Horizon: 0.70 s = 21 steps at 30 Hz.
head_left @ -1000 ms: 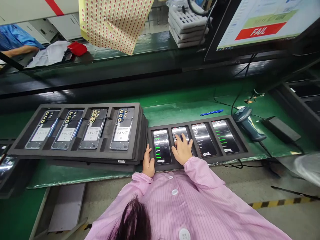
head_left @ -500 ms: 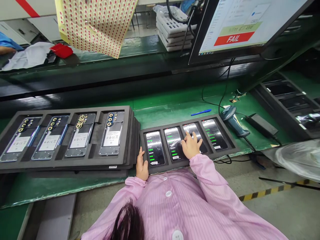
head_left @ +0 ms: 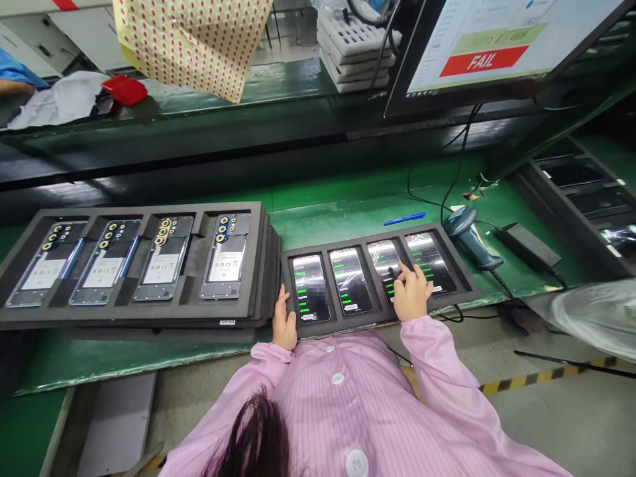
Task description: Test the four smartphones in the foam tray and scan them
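Note:
In front of me a dark foam tray [head_left: 373, 281] holds several phones with lit screens and green lines. My left hand [head_left: 285, 322] rests along the tray's left edge, fingers stretched out against its side, beside the leftmost phone [head_left: 311, 289]. Over the lower right of the third phone [head_left: 385, 262] is my right hand [head_left: 412, 295], its fingers apart and bent, the tips at or just above the screen. It grips nothing. The second phone [head_left: 350, 281] lies uncovered, and the rightmost phone [head_left: 430, 262] is partly behind my right hand.
On the left, stacked foam trays [head_left: 256, 265] carry phones with bared backs. Behind my tray lies a blue pen [head_left: 405, 218]. To the right are a barcode scanner [head_left: 472, 238], a black adapter [head_left: 529, 248] and cables. A monitor [head_left: 484, 63] reading FAIL hangs above.
My right hand has moved right from between the second and third phones to the third phone's right side. My left hand stays at the tray's edge. The view has shifted slightly.

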{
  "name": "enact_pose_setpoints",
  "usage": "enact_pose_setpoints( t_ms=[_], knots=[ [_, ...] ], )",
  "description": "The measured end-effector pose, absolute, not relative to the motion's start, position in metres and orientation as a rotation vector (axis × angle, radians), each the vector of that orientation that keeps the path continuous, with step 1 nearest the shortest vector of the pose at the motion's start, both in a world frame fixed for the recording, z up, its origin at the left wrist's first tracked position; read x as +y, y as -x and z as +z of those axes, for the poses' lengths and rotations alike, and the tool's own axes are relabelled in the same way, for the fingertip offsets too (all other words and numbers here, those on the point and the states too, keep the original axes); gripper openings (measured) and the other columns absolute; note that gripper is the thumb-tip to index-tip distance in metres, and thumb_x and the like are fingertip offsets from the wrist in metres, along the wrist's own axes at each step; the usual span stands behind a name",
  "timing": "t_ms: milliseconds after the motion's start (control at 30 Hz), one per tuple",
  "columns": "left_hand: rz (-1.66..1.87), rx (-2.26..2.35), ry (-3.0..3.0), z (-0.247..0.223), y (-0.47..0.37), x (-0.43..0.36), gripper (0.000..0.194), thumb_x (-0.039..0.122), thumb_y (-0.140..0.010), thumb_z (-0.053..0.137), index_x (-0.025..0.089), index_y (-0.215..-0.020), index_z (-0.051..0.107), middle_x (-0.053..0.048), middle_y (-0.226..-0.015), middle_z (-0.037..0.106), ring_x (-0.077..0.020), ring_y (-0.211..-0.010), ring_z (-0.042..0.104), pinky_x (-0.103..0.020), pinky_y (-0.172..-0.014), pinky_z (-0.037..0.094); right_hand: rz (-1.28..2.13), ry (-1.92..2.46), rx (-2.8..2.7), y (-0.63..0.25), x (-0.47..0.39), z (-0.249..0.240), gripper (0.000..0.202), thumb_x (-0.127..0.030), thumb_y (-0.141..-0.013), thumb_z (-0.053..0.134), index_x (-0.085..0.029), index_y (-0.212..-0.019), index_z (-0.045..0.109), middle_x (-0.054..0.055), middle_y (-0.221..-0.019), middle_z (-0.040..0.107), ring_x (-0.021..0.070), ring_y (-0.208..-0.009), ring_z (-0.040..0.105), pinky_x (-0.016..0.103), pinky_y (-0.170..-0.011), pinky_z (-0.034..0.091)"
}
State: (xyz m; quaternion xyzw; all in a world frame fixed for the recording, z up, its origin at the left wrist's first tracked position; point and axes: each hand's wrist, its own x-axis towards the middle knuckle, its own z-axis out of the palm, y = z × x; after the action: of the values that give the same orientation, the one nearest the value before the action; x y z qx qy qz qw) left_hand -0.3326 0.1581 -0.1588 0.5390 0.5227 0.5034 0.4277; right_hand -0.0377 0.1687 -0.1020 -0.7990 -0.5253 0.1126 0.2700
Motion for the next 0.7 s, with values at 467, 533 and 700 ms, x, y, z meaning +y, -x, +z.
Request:
enact_pose_setpoints(
  t_ms=[467, 533, 700],
  knots=[
    [0.771, 1.581, -1.637, -0.121, 0.329, 0.167, 0.020, 0.028, -0.078, 0.051, 0.019, -0.084, 0.068, 0.000, -0.152, 0.011, -0.0224, -0.135, 0.025, -0.036, -0.109, 0.026, 0.268, 2.135, -1.917, -0.001, 0.163, -0.100, 0.035, -0.033, -0.085, 0.036, -0.028, -0.092, 0.070, 0.003, -0.136, 0.044, 0.0365, -0.129, 0.024, 0.069, -0.094, 0.020],
    [0.768, 1.591, -1.631, -0.121, 0.333, 0.161, 0.031, 0.032, -0.079, 0.048, 0.017, -0.055, 0.059, -0.002, -0.150, 0.016, -0.0233, -0.125, 0.042, -0.034, -0.102, 0.036, 0.229, 2.076, -1.935, -0.011, 0.158, -0.099, 0.041, -0.032, -0.086, 0.035, -0.025, -0.066, 0.070, 0.001, -0.127, 0.053, 0.0327, -0.128, 0.028, 0.065, -0.098, 0.020],
    [0.851, 1.691, -1.499, -0.121, 0.336, 0.146, 0.035, 0.036, -0.083, 0.040, 0.018, -0.056, 0.055, -0.008, -0.140, 0.039, -0.0243, -0.121, 0.046, -0.037, -0.097, 0.040, 0.137, 2.182, -1.742, -0.047, 0.161, -0.096, 0.043, -0.030, -0.085, 0.031, -0.021, -0.063, 0.067, 0.006, -0.115, 0.061, 0.0292, -0.121, 0.038, 0.057, -0.097, 0.027]
  ],
)
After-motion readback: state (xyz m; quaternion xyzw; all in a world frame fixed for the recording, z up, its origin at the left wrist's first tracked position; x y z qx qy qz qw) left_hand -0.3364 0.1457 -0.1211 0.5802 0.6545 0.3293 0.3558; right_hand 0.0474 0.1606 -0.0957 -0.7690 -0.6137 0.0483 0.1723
